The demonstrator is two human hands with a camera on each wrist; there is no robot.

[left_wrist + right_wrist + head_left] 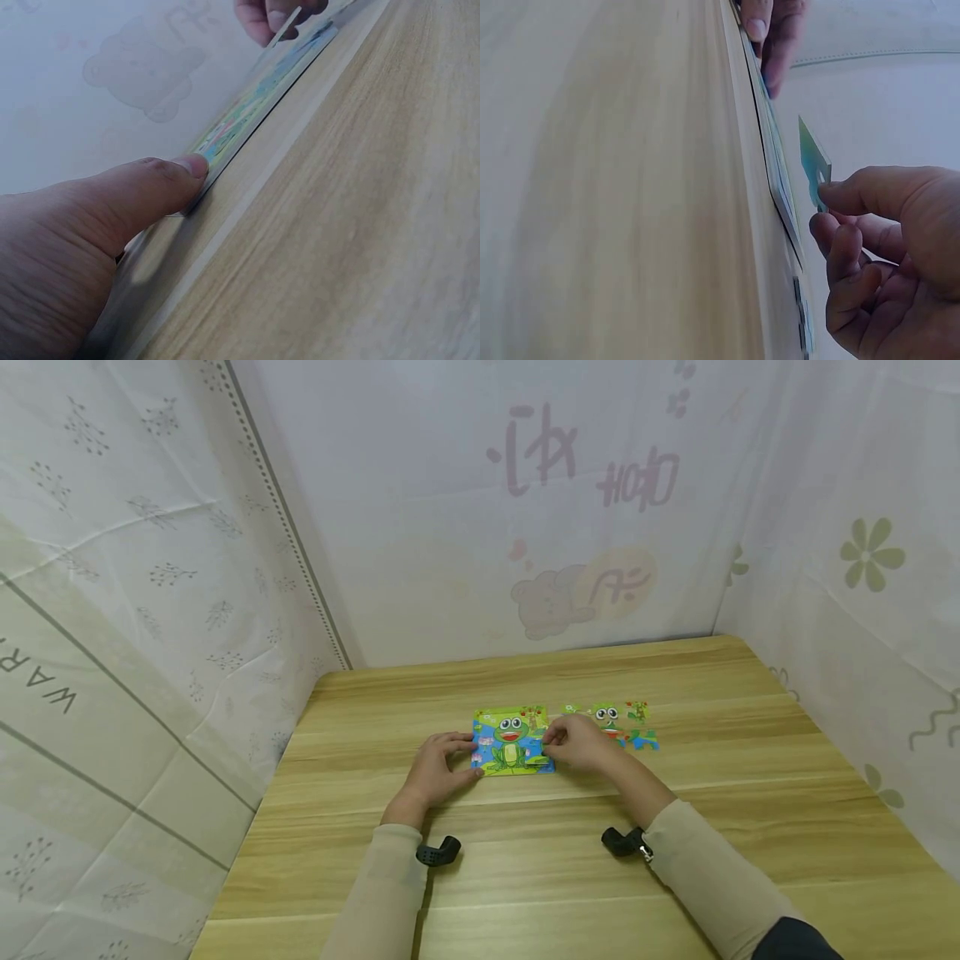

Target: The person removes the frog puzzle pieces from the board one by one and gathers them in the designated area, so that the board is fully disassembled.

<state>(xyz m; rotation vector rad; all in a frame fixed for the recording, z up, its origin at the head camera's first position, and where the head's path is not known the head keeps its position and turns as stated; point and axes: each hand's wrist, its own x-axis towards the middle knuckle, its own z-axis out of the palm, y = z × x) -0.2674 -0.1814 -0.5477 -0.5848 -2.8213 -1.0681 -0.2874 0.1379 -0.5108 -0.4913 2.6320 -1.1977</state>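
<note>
A frog picture puzzle board (511, 750) lies flat on the wooden table. My left hand (433, 768) is at its left side, the thumb (176, 180) pressing the near left corner and the other fingers fairly straight along the left edge. Over the board's right side, my right hand (583, 745) pinches one puzzle piece (814, 165) between thumb and fingers. That piece is tilted up and held just above the board, with green and blue on its face. Under the right hand, the board's right edge is partly hidden.
Several loose puzzle pieces lie right of the board, among them one with frog eyes (606, 715), a tree piece (637, 711) and a blue one (643, 741). Patterned cloth (420, 527) hangs behind the table (510, 868) and at both sides. Each wrist wears a black camera mount (441, 852).
</note>
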